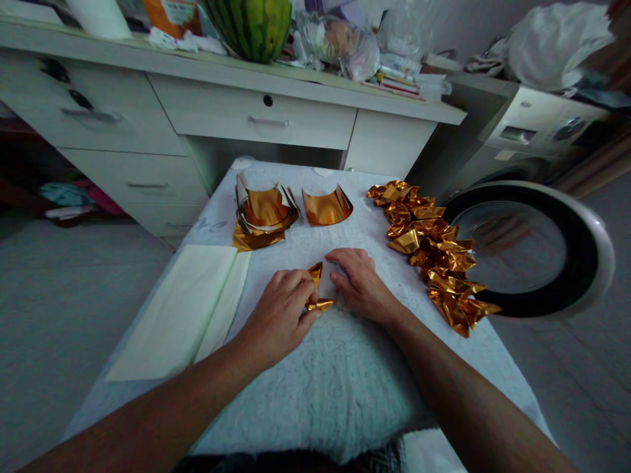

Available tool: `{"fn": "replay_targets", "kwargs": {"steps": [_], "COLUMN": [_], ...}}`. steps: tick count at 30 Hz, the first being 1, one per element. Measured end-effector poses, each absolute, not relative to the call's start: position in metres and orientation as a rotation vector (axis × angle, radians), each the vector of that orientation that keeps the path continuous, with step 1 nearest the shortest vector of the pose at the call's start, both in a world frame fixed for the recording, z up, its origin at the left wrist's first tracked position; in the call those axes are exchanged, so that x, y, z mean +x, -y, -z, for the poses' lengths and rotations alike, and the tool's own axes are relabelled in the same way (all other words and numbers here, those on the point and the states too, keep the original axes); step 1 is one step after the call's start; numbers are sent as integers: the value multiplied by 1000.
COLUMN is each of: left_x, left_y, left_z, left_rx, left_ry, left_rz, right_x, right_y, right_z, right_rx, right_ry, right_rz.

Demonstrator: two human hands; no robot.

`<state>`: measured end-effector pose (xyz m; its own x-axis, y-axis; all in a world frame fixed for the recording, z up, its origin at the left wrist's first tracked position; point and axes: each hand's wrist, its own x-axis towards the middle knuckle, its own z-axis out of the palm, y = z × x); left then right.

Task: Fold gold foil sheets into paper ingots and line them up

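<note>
- At the middle of the white cloth-covered table point(345, 368), a small folded piece of gold foil point(316, 289) lies between the two hands, one tip standing up and one flat on the cloth.
- The left hand point(279, 312) rests on the cloth just left of the foil, fingers curled inward, their tips pinching its lower fold.
- The right hand point(359, 282) lies palm down just right of the foil, fingers loose and extended, fingertips touching the cloth beside the foil's upright tip; it clasps nothing.
- Along the table's right edge runs a heap of folded gold foil pieces point(434, 249), from the far right corner towards the near side.
- Near the far edge, left of centre, sits a stack of curled gold foil sheets point(263, 213); just right of it, apart, a single curled gold sheet point(327, 207).
- On the left edge lies a pale folded paper point(182, 309), overhanging slightly.
- Beyond the table stands a white desk point(246, 115) with drawers, a watermelon point(251, 26) on top among clutter.
- Right of the table, a washing machine point(537, 141) has its round door point(532, 249) swung open.
</note>
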<state>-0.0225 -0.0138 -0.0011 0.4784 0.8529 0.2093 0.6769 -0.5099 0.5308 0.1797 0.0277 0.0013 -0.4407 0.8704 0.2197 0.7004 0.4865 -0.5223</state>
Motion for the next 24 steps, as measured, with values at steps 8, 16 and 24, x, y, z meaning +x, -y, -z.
{"fn": "replay_targets", "kwargs": {"steps": [8,16,24], "left_x": [-28,-43,-40], "left_y": [7,0,1], "left_z": [-1,-3,-8], "left_rx": [2398,2345,2330], "left_ry": [-1067,-1280,-1269], "left_rz": [-611,-605,-554], "right_x": [173,175,171], "right_y": [-32,-34,-28], "right_z": [-2,0,-3], "right_rx": [-1394,-1464,-1544], "right_ry": [2303,2205,2268], "right_rz": [-502,-544,-495]}}
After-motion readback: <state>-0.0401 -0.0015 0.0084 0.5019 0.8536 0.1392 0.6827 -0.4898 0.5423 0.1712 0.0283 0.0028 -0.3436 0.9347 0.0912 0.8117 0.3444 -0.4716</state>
